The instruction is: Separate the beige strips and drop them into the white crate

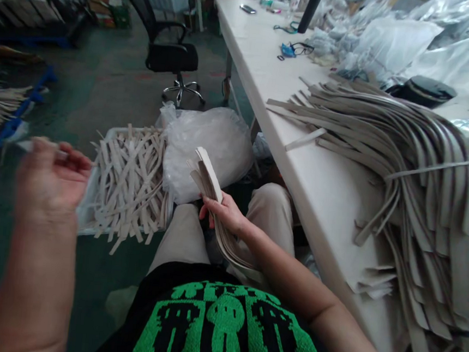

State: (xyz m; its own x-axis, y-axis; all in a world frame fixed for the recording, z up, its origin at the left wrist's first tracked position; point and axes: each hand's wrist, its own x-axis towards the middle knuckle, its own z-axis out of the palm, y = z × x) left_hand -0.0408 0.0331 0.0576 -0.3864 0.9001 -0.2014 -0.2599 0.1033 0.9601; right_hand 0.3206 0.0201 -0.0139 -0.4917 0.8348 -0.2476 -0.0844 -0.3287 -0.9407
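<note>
Dim workshop floor spreads across the background. Right grip is wrapped round a sheaf of pale strips; left grip is blurred (perhaps pinching something; I cannot tell). Between the two, a bin holds many loose strips. Right of both, a banded bundle lies on the bench, so the work looks partway: a good pile loose, the bundle apparently left.

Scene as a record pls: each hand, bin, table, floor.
left hand: raised beside the bin; blurred, pale piece at fingertips, grip unclear
right hand: holding a bundle of flat strips above the lap
bin: heaped with loose strips
table: large banded bundle, crumpled plastic
floor: stuffed plastic bag beside bin; black chair behind
</note>
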